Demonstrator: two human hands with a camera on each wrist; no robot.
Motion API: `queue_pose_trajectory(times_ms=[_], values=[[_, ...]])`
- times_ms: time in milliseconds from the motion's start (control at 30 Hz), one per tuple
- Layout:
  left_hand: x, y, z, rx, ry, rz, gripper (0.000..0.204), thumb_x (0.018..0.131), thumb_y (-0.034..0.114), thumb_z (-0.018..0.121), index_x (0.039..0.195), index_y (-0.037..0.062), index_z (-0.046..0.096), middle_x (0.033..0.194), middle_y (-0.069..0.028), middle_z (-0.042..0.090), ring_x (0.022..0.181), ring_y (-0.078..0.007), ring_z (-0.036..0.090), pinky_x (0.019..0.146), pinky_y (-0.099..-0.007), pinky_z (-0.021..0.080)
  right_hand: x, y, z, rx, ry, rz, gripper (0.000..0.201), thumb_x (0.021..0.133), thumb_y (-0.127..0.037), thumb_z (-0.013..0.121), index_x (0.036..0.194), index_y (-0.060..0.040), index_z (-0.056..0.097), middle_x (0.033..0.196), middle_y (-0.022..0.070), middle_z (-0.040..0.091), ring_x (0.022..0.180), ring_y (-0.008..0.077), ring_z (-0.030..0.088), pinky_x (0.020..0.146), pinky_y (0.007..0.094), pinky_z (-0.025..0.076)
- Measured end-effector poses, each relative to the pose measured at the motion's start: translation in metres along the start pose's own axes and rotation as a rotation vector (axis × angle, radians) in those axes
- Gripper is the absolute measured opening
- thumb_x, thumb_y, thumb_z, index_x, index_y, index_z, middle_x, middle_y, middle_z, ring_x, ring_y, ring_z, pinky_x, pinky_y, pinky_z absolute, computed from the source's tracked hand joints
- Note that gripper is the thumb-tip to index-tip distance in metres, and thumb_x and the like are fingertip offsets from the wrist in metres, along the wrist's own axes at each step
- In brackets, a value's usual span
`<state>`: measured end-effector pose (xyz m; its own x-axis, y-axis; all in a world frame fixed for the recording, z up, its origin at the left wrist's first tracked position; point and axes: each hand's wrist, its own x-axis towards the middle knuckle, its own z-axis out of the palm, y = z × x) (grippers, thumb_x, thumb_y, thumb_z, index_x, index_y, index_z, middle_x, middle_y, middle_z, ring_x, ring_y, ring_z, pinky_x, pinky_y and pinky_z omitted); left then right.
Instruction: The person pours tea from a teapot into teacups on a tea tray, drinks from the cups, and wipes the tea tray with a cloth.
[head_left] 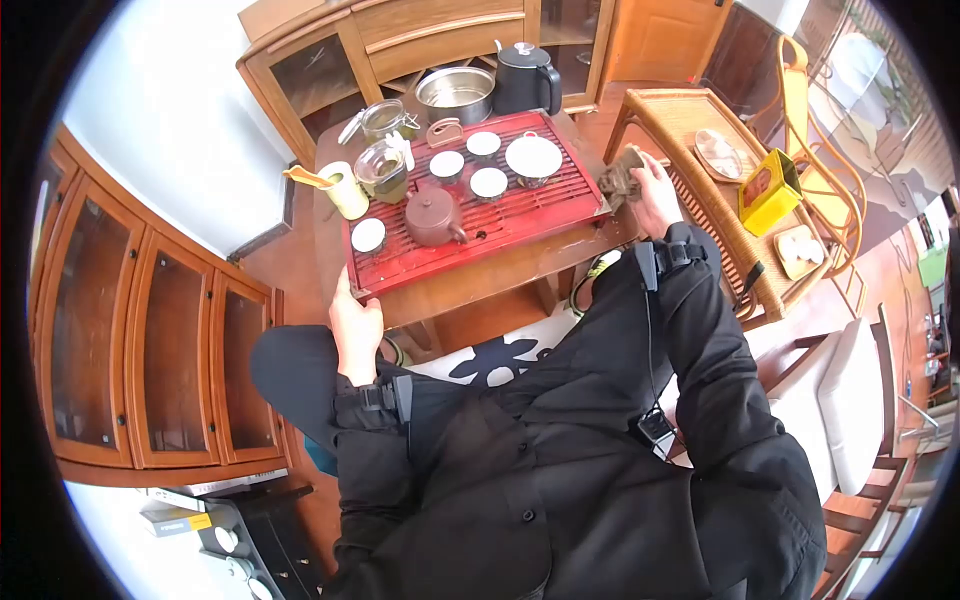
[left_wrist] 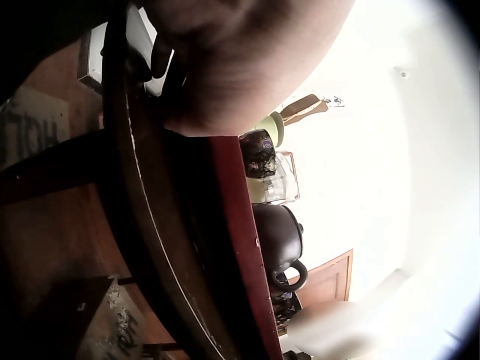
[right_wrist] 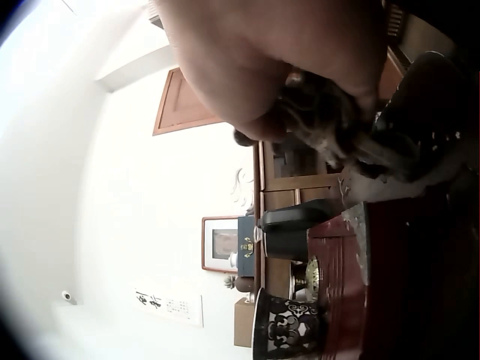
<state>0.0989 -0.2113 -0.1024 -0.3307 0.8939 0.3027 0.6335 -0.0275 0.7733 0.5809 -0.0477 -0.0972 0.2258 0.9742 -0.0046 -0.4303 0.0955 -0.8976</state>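
Note:
In the head view a red slatted tea tray (head_left: 400,275) lies on a wooden table, bearing a brown clay teapot (head_left: 432,217), several white cups (head_left: 489,183) and a larger white-topped vessel (head_left: 534,157). My left hand (head_left: 357,325) touches the tray's near left corner; in the left wrist view that hand (left_wrist: 240,60) is beside the tray's edge (left_wrist: 244,240), its fingertips partly hidden. My right hand (head_left: 655,198) grips a crumpled brown cloth (head_left: 620,180) just off the tray's right corner. The right wrist view shows the hand (right_wrist: 277,52) with the cloth (right_wrist: 330,120) bunched under its fingers.
Behind the tray stand glass jars (head_left: 382,172), a metal bowl (head_left: 455,95) and a black kettle (head_left: 527,80). A utensil holder (head_left: 347,192) is at the left. To the right, a wicker table (head_left: 715,110) holds a yellow tin (head_left: 770,192) and plates.

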Motion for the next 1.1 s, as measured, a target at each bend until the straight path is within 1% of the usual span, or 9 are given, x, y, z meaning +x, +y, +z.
queue_pose_trajectory(times_ms=[167, 267, 467, 600, 733, 933, 1000, 1033, 1100], values=[[-0.001, -0.001, -0.004, 0.045, -0.047, -0.007, 0.065, 0.081, -0.004, 0.062, 0.144, -0.0029, 0.047, 0.118, -0.0266, 0.068, 0.112, -0.0385, 0.066, 0.099, -0.0411, 0.050, 0.009, 0.008, 0.003, -0.351, -0.115, -0.096, 0.045, 0.106, -0.023, 0.054, 0.143, 0.0027, 0.051, 0.140, 0.0093, 0.059, 0.126, 0.0161, 0.055, 0.104, 0.0301, 0.045], [0.002, 0.017, -0.021, 0.072, -0.243, -0.062, 0.070, 0.085, 0.008, 0.067, 0.149, -0.0032, 0.039, 0.128, -0.0278, 0.062, 0.121, -0.0421, 0.060, 0.105, -0.0458, 0.045, 0.009, -0.005, 0.019, -0.454, -0.294, 0.028, 0.043, 0.109, -0.024, 0.049, 0.144, -0.0002, 0.051, 0.136, 0.0073, 0.062, 0.123, 0.0154, 0.058, 0.106, 0.0311, 0.044], [0.024, 0.033, -0.066, 0.636, -0.406, 0.003, 0.076, 0.089, 0.020, 0.064, 0.151, -0.0093, 0.032, 0.142, -0.0320, 0.051, 0.137, -0.0446, 0.046, 0.115, -0.0464, 0.036, 0.062, 0.000, 0.029, -0.956, -0.473, 0.040, 0.033, 0.105, -0.013, 0.049, 0.131, 0.0046, 0.060, 0.124, 0.0080, 0.069, 0.113, 0.0156, 0.063, 0.100, 0.0305, 0.047], [0.051, 0.042, -0.089, 0.624, -0.504, -0.120, 0.065, 0.089, 0.014, 0.057, 0.148, -0.0091, 0.039, 0.141, -0.0322, 0.053, 0.135, -0.0433, 0.049, 0.115, -0.0445, 0.037, 0.103, 0.025, 0.022, -1.212, -0.482, -0.336, 0.029, 0.097, -0.015, 0.059, 0.117, 0.0056, 0.067, 0.118, 0.0265, 0.066, 0.111, 0.0398, 0.064, 0.099, 0.0403, 0.048], [0.090, -0.013, -0.097, 0.437, -0.496, -0.219, 0.055, 0.090, 0.008, 0.050, 0.142, -0.0117, 0.046, 0.138, -0.0337, 0.054, 0.134, -0.0431, 0.051, 0.114, -0.0412, 0.040, 0.118, 0.018, 0.039, -1.294, -0.377, -0.346, 0.027, 0.097, -0.015, 0.059, 0.114, 0.0039, 0.068, 0.115, 0.0264, 0.066, 0.111, 0.0401, 0.063, 0.099, 0.0421, 0.048], [0.153, 0.008, -0.078, 0.651, -0.397, -0.148, 0.036, 0.095, 0.009, 0.045, 0.123, -0.0023, 0.063, 0.110, -0.0303, 0.068, 0.106, -0.0470, 0.064, 0.093, -0.0475, 0.051, 0.152, -0.002, 0.063, -1.223, -0.357, -0.270, 0.026, 0.097, -0.014, 0.060, 0.113, 0.0043, 0.067, 0.113, 0.0254, 0.066, 0.111, 0.0406, 0.062, 0.097, 0.0419, 0.049], [0.170, 0.011, -0.068, 0.856, -0.495, -0.276, 0.031, 0.096, 0.015, 0.048, 0.119, 0.0001, 0.064, 0.106, -0.0285, 0.068, 0.101, -0.0473, 0.064, 0.089, -0.0497, 0.051, 0.163, -0.003, 0.070, -1.237, -0.354, -0.329, 0.026, 0.097, -0.014, 0.060, 0.114, 0.0042, 0.067, 0.116, 0.0243, 0.065, 0.111, 0.0415, 0.062, 0.097, 0.0420, 0.049], [0.175, -0.018, -0.064, 0.852, -0.518, -0.097, 0.029, 0.098, 0.019, 0.051, 0.116, 0.0033, 0.066, 0.103, -0.0257, 0.068, 0.098, -0.0462, 0.064, 0.085, -0.0515, 0.051, 0.165, -0.002, 0.074, -1.269, -0.410, -0.329, 0.031, 0.099, -0.015, 0.059, 0.121, 0.0060, 0.064, 0.124, 0.0250, 0.062, 0.117, 0.0417, 0.059, 0.102, 0.0417, 0.047], [0.162, -0.045, -0.061, 0.825, -0.462, -0.108, 0.027, 0.097, 0.019, 0.054, 0.116, 0.0047, 0.067, 0.106, -0.0235, 0.067, 0.099, -0.0442, 0.064, 0.083, -0.0517, 0.052, 0.163, 0.005, 0.079, -1.274, -0.453, -0.352, 0.035, 0.100, -0.016, 0.059, 0.125, 0.0073, 0.061, 0.129, 0.0262, 0.059, 0.122, 0.0417, 0.056, 0.105, 0.0413, 0.045]])
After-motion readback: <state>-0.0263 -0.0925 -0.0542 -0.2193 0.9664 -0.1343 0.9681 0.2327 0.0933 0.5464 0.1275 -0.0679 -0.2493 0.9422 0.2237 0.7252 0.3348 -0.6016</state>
